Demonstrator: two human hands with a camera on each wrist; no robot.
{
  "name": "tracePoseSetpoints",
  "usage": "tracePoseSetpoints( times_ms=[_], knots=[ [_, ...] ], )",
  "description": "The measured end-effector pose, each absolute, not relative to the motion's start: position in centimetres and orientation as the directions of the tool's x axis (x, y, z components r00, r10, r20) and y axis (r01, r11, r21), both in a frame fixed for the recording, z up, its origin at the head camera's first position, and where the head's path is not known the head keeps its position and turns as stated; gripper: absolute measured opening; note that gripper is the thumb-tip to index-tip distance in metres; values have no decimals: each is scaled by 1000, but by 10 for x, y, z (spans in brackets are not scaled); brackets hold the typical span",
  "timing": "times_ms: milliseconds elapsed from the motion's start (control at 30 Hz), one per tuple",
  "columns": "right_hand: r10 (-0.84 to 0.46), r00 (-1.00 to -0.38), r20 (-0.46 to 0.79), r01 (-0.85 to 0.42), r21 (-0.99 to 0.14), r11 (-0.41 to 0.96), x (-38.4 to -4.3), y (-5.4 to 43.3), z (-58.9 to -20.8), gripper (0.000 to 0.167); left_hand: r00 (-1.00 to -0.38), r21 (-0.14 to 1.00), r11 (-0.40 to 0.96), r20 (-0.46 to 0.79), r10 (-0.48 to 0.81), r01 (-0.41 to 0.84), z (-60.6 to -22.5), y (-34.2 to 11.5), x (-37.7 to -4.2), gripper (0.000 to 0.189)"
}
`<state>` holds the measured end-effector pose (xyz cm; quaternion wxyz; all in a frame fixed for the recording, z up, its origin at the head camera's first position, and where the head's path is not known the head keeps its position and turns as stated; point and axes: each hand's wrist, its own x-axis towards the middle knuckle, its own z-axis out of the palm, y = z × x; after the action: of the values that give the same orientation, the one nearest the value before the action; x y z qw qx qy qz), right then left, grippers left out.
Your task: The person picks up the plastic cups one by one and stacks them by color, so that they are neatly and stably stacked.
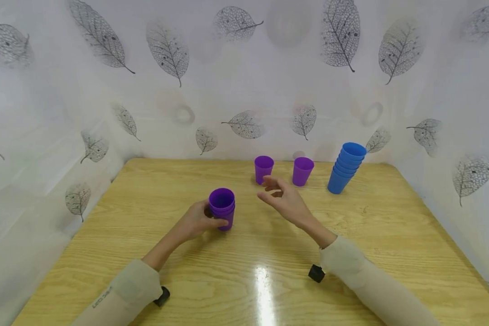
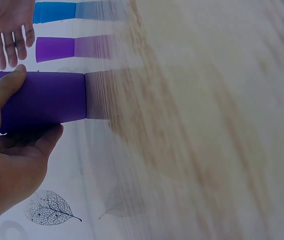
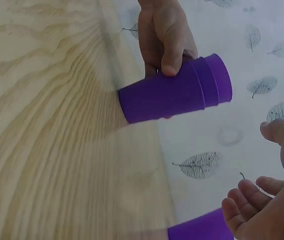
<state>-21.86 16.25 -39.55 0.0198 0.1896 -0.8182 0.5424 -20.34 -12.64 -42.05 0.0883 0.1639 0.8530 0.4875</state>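
Observation:
My left hand (image 1: pixel 196 220) grips a short stack of nested purple cups (image 1: pixel 225 218), thumb on the near side and fingers curled round the far side. In the right wrist view the stack (image 3: pixel 169 95) stands upright with its base at the table, and several rims show at its mouth. My right hand (image 1: pixel 287 201) hovers to the right of the stack, fingers loosely bent and holding nothing. Just beyond its fingertips stands a single purple cup (image 1: pixel 263 167), partly hidden by them in the head view. Another purple cup (image 1: pixel 303 171) stands to the right of that one.
A tall stack of blue cups (image 1: pixel 346 167) stands at the back right of the wooden table (image 1: pixel 391 244), leaning slightly right in the head view. Leaf-patterned white sheeting (image 1: pixel 236 81) rises behind the table and along both sides.

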Motion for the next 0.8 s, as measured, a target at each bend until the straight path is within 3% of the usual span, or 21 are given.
tracePoseSetpoints(
  times_ms=[800],
  knots=[
    [-49,-981,185,-185,-851,491,-226,242,-415,59,-935,864,476,-15,353,166,-420,-127,-204,56]
  ],
)
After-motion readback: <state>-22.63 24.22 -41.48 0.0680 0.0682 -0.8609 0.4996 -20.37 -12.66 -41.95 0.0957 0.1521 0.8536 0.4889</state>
